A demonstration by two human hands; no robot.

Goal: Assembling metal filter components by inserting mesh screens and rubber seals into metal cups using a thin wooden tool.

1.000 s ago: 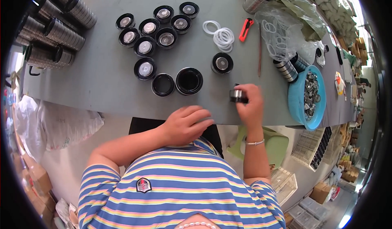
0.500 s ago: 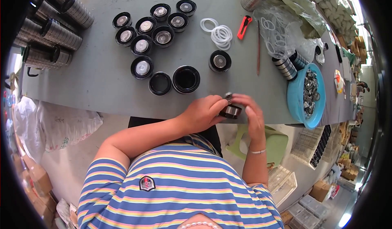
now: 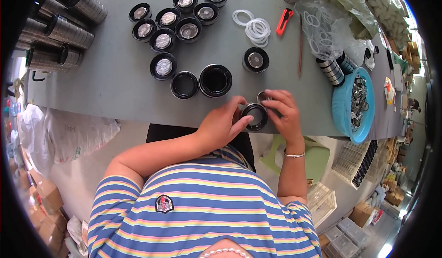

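Note:
At the table's near edge my left hand (image 3: 220,125) grips a round black cup lid (image 3: 249,127) with a metal band, thumb over its rim and fingers round its side. The lid's hollow faces up. Between the fingertips of my right hand (image 3: 286,115) is a small round metal disc (image 3: 263,96), held just beyond the lid's far right rim. Farther out stands a black lid with a metal disc in its middle (image 3: 255,59). To the left are an open black lid (image 3: 184,85) and a wider black ring-shaped part (image 3: 215,80).
Several disc-fitted lids (image 3: 163,41) stand at the back left, near stacked metal-banded lids (image 3: 69,31). White rings (image 3: 258,30), a red utility knife (image 3: 285,21) and a thin brown rod (image 3: 300,46) lie ahead. A blue basin (image 3: 340,113) of metal discs stands right.
The lid has turned from its side to hollow up in my left hand. My right hand has drawn back slightly, with the metal disc in its fingertips. The view has shifted a little.

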